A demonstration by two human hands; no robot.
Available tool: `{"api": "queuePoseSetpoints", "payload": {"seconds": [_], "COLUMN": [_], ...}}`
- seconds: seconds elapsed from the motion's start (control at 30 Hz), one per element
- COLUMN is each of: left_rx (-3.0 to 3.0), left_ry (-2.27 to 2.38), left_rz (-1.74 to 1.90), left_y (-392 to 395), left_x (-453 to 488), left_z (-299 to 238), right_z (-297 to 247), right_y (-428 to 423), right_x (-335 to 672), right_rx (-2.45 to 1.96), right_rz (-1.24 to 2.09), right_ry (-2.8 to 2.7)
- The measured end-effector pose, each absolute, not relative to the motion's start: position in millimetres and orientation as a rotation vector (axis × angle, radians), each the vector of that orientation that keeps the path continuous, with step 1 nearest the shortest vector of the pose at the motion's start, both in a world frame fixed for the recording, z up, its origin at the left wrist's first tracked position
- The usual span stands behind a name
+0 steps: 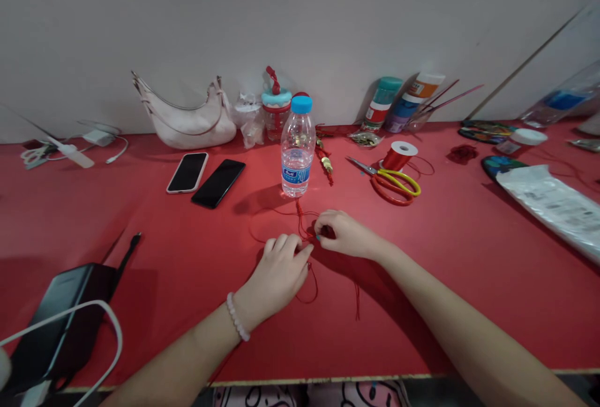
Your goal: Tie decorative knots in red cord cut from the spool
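A thin red cord (299,210) with a knotted or braided stretch lies in front of a water bottle (296,157), its loose loops spreading over the red table. My right hand (347,235) is closed in a pinch on the cord, just right of the braided part. Below and to the left, my left hand (280,272) has its thumb and forefinger together on the same cord; a beaded bracelet (237,317) circles that wrist. A loop of cord hangs below the left fingertips. Exactly where the fingertips meet the cord is partly hidden.
Scissors (391,183) and a red cord spool (400,154) lie to the right, near paint bottles (380,104). Two phones (219,183), a white handbag (187,122) and a lidded cup (277,110) stand behind. A black power bank (60,319) with a white cable sits front left.
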State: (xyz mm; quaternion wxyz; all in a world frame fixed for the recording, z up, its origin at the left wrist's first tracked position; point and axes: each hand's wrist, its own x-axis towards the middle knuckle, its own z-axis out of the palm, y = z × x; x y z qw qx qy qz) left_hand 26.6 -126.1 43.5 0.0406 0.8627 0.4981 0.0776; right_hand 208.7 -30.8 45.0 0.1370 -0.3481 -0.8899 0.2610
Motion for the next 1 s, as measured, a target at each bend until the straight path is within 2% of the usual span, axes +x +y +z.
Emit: {"api": "queuePoseSetpoints", "payload": {"seconds": [0.2,0.4,1.0], "left_rx": [2.614,2.610,2.668], "left_ry": [1.554,1.547,1.509], "left_rz": [0.250,0.232,0.199], "left_y": [-121.3,-121.3,-120.5], "left_x": [26.3,26.4,23.2], "left_z": [40.3,40.7,47.6], "right_z": [47.7,45.0,44.4], "right_y": [-29.9,-30.0,-33.4], "right_x": [210.9,212.2,204.9], "right_rx": [-0.923,-1.057,-0.909], "right_rz": [0.811,1.012,0.716], "right_ry": [-2.608,-2.431,-2.680]}}
